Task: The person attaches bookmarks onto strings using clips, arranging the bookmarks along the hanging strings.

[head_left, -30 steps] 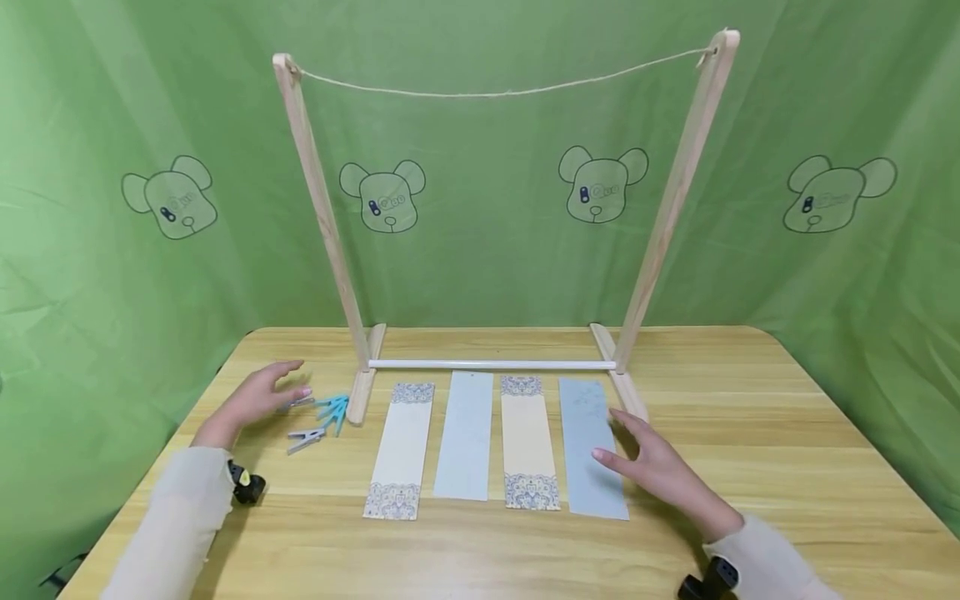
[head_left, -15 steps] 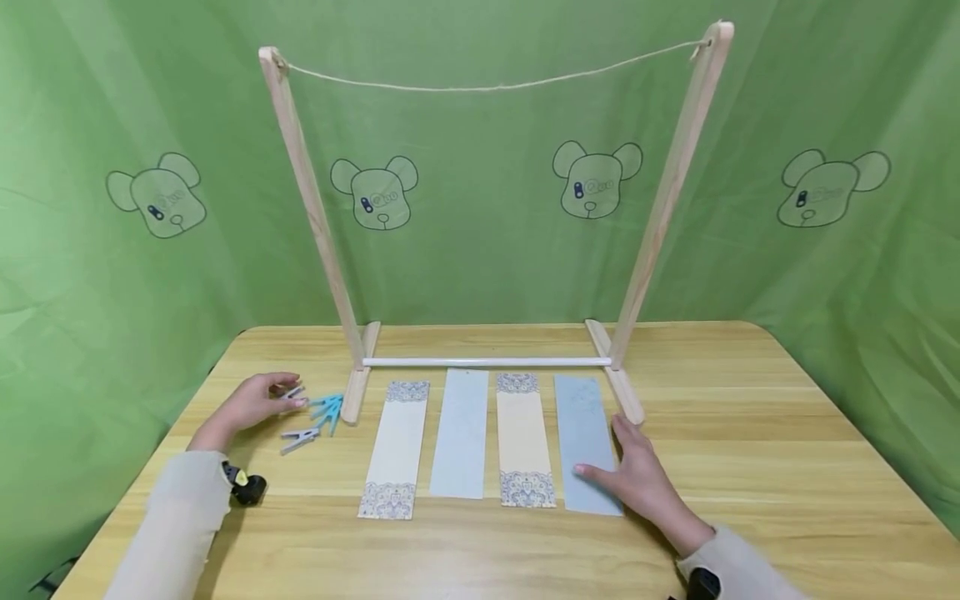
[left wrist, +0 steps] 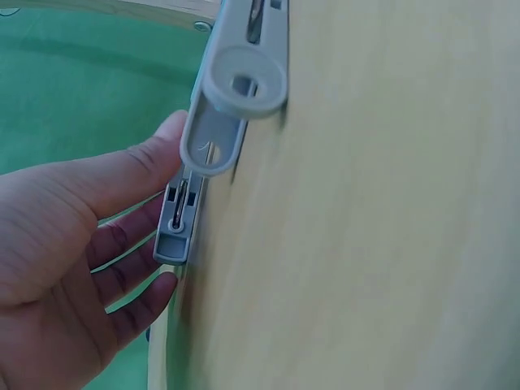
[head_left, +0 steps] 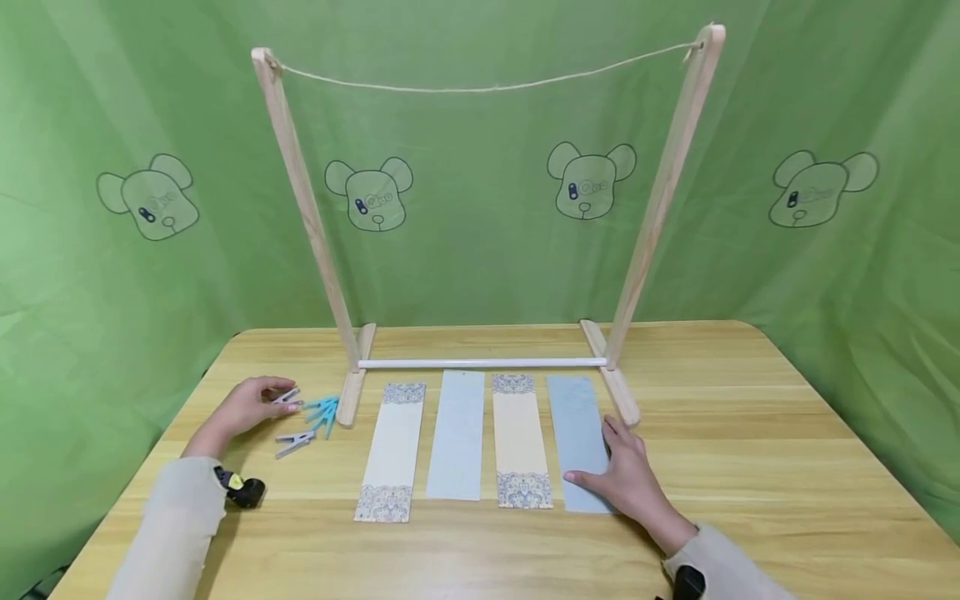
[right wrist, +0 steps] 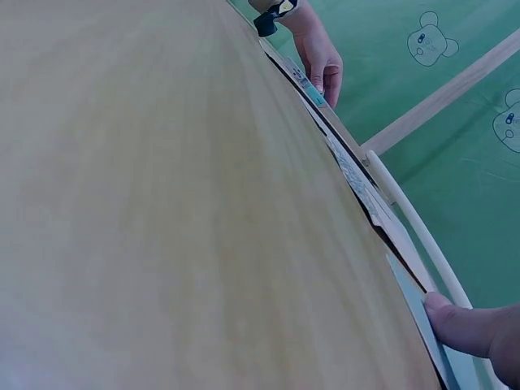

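My left hand (head_left: 251,406) is at the left of the table, thumb and fingers pinching a grey clothespin (left wrist: 175,219). Close by lie blue clothespins (head_left: 324,410) and a second grey clothespin (head_left: 295,442). On the right, my right hand (head_left: 633,479) spans the rightmost blue paper strip (head_left: 577,421), gripping it near its lower end with the thumb at its left edge and fingers at its right. The right wrist view shows the thumb (right wrist: 455,321) against that strip. Left of it lie a cream patterned strip (head_left: 520,437), a pale blue strip (head_left: 457,433) and a white patterned strip (head_left: 392,442).
Behind the strips stands a wooden frame (head_left: 660,200) with a sagging string (head_left: 480,89) tied between its post tops. A white rod (head_left: 480,363) joins its feet low down. Green cloth (head_left: 480,250) with bear-head drawings hangs around the wooden table (head_left: 720,433).
My left fingers have lowered and closed around the grey clothespin. My right hand has moved left and down onto the rightmost blue strip, its thumb and fingers now at both edges.
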Demonstrator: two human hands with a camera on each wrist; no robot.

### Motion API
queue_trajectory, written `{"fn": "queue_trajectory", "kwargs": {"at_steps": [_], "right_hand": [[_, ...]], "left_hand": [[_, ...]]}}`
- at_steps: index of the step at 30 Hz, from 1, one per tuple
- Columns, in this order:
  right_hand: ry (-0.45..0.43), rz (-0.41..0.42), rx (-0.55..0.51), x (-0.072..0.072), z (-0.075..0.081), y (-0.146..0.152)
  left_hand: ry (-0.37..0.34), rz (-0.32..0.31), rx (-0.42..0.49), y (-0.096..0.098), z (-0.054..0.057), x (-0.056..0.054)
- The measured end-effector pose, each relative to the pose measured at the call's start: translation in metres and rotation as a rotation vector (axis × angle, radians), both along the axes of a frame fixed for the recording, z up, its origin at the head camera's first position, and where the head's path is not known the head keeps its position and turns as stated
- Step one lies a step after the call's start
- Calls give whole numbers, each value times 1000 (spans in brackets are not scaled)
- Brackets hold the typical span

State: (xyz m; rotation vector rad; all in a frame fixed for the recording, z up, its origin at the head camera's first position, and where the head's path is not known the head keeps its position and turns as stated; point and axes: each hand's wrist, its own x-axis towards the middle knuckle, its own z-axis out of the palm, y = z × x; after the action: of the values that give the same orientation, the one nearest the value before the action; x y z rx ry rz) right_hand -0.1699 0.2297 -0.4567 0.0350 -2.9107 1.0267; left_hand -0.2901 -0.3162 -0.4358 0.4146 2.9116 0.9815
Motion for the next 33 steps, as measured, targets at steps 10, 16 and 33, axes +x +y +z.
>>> {"fn": "queue_trajectory", "kwargs": {"at_steps": [10, 16, 33], "right_hand": [[2, -14, -103, 0, 3, 0], [0, -51, -179, 1, 1, 0], [201, -140, -343, -15, 1, 5]], "left_hand": [[20, 13, -19, 2, -1, -2], [23, 49, -45, 8, -2, -4], [34, 65, -123, 12, 2, -10]]}}
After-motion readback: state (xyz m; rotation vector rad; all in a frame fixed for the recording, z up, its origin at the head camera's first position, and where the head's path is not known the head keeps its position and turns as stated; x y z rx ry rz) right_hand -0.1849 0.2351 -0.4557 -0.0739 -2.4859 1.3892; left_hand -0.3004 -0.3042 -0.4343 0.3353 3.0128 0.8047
